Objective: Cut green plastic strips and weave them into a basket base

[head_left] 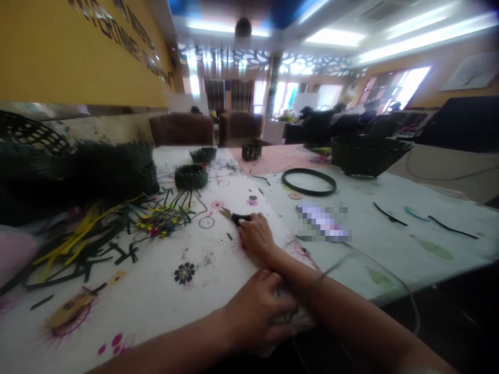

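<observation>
My right hand [255, 236] rests on the white flower-printed table cover [156, 296] and grips a pair of scissors [230, 216] with black handles, the blades pointing left. My left hand [257, 311] lies curled at the cover's near edge, closer to me and under my right forearm. Its fingers hide whatever they may hold. To the left lies a tangle of dark green and yellow strips [117, 239]. Beyond it sit a woven dark green ring [191, 176] and a large woven dark green piece [78, 176].
Two small woven rings [203, 154] [251, 151] stand farther along the table. A black hoop [307, 182] and a dark woven bowl [366, 156] lie to the right, with a thin pale cable [374, 275] near the table edge. Brown armchairs [181, 129] stand beyond.
</observation>
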`<act>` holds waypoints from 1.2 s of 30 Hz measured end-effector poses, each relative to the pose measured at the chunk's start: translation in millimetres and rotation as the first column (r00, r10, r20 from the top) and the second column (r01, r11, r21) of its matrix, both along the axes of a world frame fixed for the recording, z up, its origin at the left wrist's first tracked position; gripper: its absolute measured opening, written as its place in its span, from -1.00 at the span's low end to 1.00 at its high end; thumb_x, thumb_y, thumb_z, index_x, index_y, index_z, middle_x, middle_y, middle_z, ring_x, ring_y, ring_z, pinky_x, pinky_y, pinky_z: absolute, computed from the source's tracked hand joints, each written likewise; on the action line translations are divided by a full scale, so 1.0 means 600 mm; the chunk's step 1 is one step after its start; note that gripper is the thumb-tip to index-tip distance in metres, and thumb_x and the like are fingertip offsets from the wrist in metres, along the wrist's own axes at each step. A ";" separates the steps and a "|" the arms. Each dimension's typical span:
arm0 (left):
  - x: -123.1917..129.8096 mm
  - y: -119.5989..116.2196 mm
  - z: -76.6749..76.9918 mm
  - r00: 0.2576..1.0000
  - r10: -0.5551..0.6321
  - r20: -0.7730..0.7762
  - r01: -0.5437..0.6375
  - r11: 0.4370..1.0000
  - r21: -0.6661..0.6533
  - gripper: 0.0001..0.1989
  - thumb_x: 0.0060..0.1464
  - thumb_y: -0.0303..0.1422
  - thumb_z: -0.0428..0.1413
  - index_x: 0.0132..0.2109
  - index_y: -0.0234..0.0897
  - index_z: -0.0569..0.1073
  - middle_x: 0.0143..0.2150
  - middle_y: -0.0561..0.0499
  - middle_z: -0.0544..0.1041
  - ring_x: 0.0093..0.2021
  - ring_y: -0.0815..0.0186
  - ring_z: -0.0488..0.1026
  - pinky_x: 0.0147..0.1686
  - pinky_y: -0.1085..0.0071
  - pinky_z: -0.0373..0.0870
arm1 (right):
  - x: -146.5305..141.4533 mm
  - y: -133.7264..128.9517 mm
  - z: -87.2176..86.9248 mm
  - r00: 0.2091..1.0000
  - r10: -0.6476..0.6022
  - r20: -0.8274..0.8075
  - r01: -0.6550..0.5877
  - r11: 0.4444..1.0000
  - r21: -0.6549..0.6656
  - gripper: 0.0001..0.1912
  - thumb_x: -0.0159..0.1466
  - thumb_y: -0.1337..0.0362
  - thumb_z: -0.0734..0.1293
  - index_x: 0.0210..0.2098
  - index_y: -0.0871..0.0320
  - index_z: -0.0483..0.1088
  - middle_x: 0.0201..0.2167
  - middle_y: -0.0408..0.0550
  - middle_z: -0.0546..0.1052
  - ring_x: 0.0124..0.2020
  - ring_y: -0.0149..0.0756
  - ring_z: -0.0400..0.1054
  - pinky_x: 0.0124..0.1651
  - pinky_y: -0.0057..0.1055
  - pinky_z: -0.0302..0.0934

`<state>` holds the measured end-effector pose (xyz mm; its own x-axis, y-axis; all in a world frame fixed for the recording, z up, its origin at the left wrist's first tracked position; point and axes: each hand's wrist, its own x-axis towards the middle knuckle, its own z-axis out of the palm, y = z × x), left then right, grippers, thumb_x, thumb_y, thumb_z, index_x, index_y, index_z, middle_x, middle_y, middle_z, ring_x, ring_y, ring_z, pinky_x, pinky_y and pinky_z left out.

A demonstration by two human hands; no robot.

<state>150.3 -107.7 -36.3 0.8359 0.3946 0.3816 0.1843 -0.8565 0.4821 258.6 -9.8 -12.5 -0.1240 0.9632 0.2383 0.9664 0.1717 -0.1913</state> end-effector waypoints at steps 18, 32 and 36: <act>-0.003 0.001 0.000 0.987 -0.145 -0.064 0.158 0.913 0.375 -0.80 0.21 -0.25 0.07 -0.35 -0.23 0.39 -0.34 -0.04 0.52 -0.34 0.29 0.38 -0.28 0.27 0.32 | 0.002 0.010 -0.006 0.999 -0.028 0.015 0.027 0.999 0.036 -0.71 0.37 0.23 0.26 -0.14 0.18 0.60 -0.14 0.17 0.48 -0.06 -0.10 0.28 0.02 -0.29 0.04; -0.040 0.021 0.038 0.971 0.160 0.176 -0.203 0.944 0.262 -0.80 0.21 -0.27 0.00 -0.37 -0.25 0.32 -0.41 -0.03 0.49 -0.39 0.30 0.41 -0.42 0.38 0.25 | 0.023 -0.036 0.046 0.978 0.135 -0.161 -0.144 0.989 -0.044 -0.62 0.41 0.21 0.14 -0.32 0.22 0.52 -0.24 0.07 0.52 -0.25 -0.25 0.39 -0.13 -0.36 0.17; -0.061 0.045 0.056 0.860 0.301 0.413 -0.408 0.891 0.200 -0.80 0.23 -0.32 -0.05 -0.38 -0.22 0.27 -0.44 -0.04 0.44 -0.44 0.29 0.35 -0.41 0.34 0.22 | 0.036 -0.121 0.077 0.702 0.081 -0.708 -0.441 0.829 -0.343 -0.28 0.43 -0.13 -0.10 -0.30 0.25 0.46 -0.42 0.05 0.53 -0.40 -0.26 0.44 -0.29 -0.37 0.26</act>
